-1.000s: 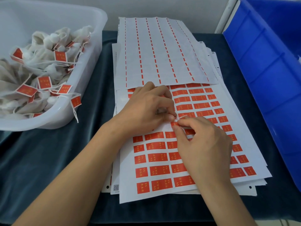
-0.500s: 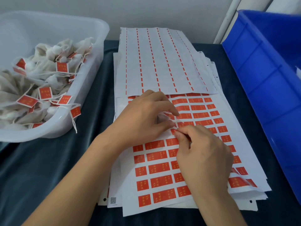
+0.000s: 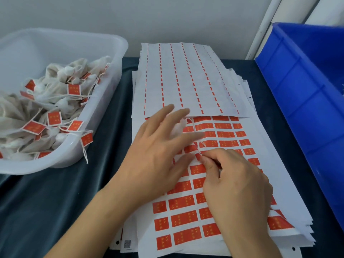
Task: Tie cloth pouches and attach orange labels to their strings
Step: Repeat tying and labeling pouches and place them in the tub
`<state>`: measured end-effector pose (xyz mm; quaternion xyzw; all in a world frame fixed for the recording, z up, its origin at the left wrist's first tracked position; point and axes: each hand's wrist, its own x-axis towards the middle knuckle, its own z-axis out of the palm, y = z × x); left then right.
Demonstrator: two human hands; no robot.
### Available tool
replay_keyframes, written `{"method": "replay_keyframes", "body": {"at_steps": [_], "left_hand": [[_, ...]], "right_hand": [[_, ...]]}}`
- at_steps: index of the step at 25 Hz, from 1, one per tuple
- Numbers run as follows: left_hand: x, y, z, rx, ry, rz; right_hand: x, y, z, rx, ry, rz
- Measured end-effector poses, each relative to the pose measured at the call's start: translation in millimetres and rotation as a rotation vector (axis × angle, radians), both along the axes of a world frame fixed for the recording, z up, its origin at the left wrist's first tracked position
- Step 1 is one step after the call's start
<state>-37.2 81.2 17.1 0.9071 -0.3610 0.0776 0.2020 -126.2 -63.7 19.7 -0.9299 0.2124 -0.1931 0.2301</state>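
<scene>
On my left, the white tub [image 3: 119, 58] holds labelled cloth pouches [image 3: 61, 90]; my left hand [image 3: 158, 155] lies spread, right hand [image 3: 236, 183] pinches an orange label [image 3: 197, 155].

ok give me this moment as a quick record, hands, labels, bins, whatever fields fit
left hand: fingers spread and blurred, over the label sheet, holding nothing that shows
right hand: pinches an orange label at its fingertips
string: thin white, lying across the sheet by the left fingers
label sheet: top of a paper stack, rows of orange labels
peeled sheet: lies across the far end of the stack, only orange strips left
white tub: at the left, holds labelled cloth pouches
blue crate: at the right, contents not visible
surface: dark cloth
</scene>
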Motion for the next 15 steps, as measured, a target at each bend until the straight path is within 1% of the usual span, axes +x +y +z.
{"method": "replay_keyframes", "body": {"at_steps": [2, 4, 6, 11, 15], "left_hand": [[2, 4, -2, 0.061, 0.045, -0.121], [5, 9, -5, 0.082, 0.136, -0.142], [8, 14, -8, 0.072, 0.180, -0.154], [25, 8, -7, 0.061, 0.116, -0.255], [40, -3, -10, 0.014, 0.073, -0.320]], "right_hand": [[-1, 0, -2, -0.005, 0.011, 0.011], [-2, 1, -3, -0.012, 0.025, 0.026], [-4, 2, -6, -0.032, 0.030, 0.039], [-3, 2, -9, -0.065, 0.023, 0.031], [-5, 1, -8, -0.046, 0.020, 0.048]]}}
